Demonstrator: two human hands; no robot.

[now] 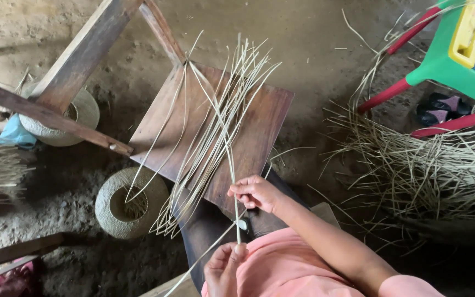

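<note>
Closest to the camera is the left hand [223,269], down at the bottom edge over the pink clothing [287,264], fingers curled shut around the lower end of one pale reed strip [233,159]. Right hand [255,193] sits a bit higher and pinches that same strip between thumb and fingers, so it runs fairly straight up between both hands and on across the wooden board [259,126]. That board rests on the person's lap, tilted, with a loose bunch of reed strips [210,121] fanned across it and hanging off its near edge. Just beside the board's left corner a small round woven basket [130,202] sits on the dirt floor [314,33]. Big messy pile of dried reeds [418,165] lies off to the right, near a colourful plastic chair [451,60].
</note>
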